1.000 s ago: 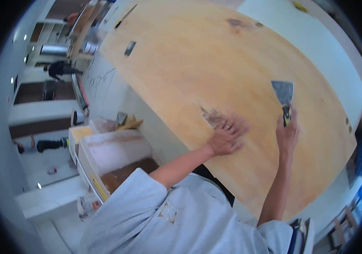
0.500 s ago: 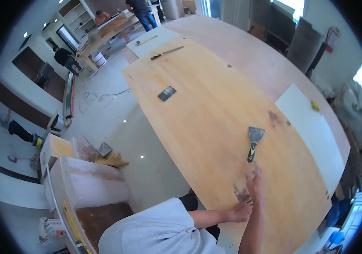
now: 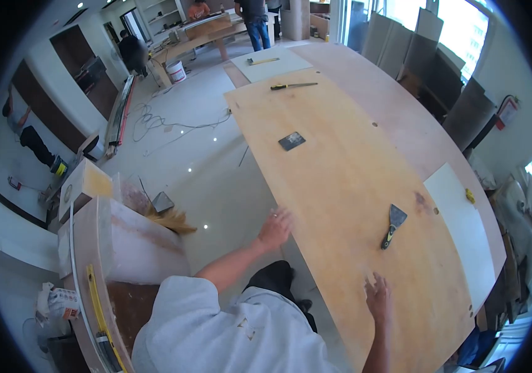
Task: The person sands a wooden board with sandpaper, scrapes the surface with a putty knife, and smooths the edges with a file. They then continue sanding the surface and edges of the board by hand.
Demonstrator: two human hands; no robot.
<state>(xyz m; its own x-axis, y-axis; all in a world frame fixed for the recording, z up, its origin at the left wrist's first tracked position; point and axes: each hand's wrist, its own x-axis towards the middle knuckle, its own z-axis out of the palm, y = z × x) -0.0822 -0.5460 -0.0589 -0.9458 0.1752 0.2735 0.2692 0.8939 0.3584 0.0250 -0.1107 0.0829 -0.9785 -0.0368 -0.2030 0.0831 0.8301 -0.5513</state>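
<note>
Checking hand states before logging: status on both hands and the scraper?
Left hand open at plywood sheet edge. Right hand open, flat on sheet. Putty knife lying free between them, nothing blocking it.

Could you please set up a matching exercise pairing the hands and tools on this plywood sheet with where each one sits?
Things:
1. left hand
2. right hand
3. scraper
4. dark card

Places:
A. lying loose ahead of the right hand
B. at the near edge of the plywood sheet
C. flat on the sheet, nearest the person
D. farther up the sheet, alone

Pairs: 1-B, 2-C, 3-A, 4-D
</note>
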